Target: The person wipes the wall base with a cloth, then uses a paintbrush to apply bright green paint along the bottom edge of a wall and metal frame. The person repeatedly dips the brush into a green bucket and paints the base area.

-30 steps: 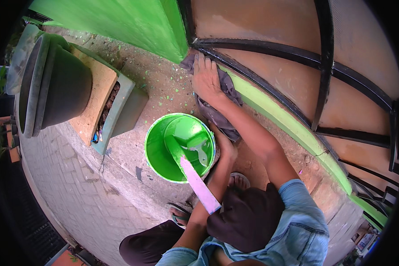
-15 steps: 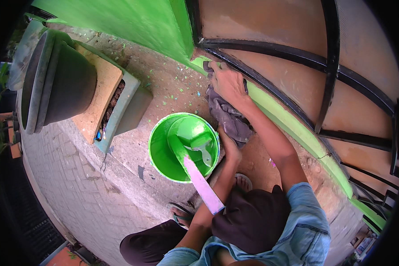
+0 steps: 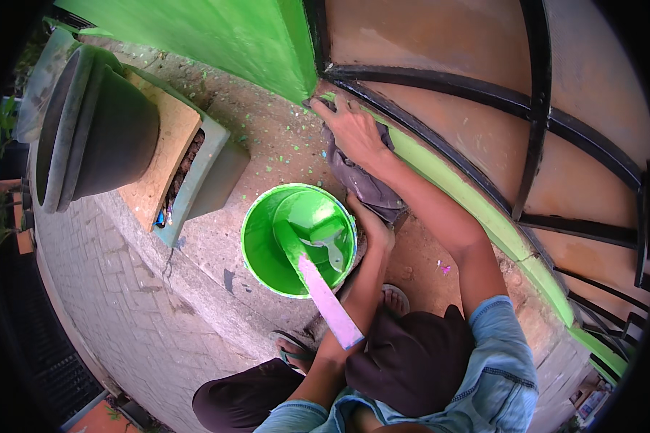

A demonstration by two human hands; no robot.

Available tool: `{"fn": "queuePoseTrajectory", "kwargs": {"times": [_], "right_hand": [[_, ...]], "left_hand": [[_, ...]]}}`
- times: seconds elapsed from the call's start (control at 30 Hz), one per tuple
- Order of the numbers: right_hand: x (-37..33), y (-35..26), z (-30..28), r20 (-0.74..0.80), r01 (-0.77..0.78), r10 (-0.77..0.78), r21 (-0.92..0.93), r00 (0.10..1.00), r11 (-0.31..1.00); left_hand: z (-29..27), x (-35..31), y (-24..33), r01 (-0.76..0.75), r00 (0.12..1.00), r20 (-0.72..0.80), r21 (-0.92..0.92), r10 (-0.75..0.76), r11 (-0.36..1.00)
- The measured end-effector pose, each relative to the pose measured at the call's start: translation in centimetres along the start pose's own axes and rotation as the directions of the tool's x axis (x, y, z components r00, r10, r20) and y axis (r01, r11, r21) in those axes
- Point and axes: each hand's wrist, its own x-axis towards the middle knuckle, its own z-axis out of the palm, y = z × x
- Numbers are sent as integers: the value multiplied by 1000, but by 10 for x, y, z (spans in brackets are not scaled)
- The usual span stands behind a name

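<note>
My right hand (image 3: pixel 357 137) reaches out to the foot of the green wall, pressing a dark grey rag (image 3: pixel 368 185) onto the corner beside the light-green ledge (image 3: pixel 451 191). The rag's bunched lower part trails down toward my left hand (image 3: pixel 372 222), which is next to the bucket's right rim. The left fingers are partly hidden, so their grip does not show. A bucket (image 3: pixel 256 256) coated in green paint stands before me. Inside it lie a paint brush (image 3: pixel 331 244) and a stirring stick (image 3: pixel 330 303), its pink end leaning out over the rim toward me.
At the left, a large dark plant pot (image 3: pixel 119 133) sits on a board over a square planter (image 3: pixel 213 173). A green wall (image 3: pixel 195 36) rises ahead; a black metal frame (image 3: pixel 440 84) with brown panels stands to the right. Paint flecks dot the concrete. Grey paving (image 3: pixel 123 267) lies lower left.
My right hand has slid left along the ledge to the wall's corner, drawing the rag with it. My left hand has shifted slightly forward. The bucket stays put.
</note>
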Motion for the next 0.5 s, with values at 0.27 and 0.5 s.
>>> {"fn": "queuePoseTrajectory", "kwargs": {"times": [0.27, 0.5], "right_hand": [[12, 5, 17, 63, -5, 28, -329, 998, 944], [21, 6, 32, 163, -53, 129, -407, 978, 912]], "left_hand": [[11, -5, 8, 76, 997, 21, 54, -77, 996], [-5, -3, 0, 22, 999, 28, 142, -27, 990]]}}
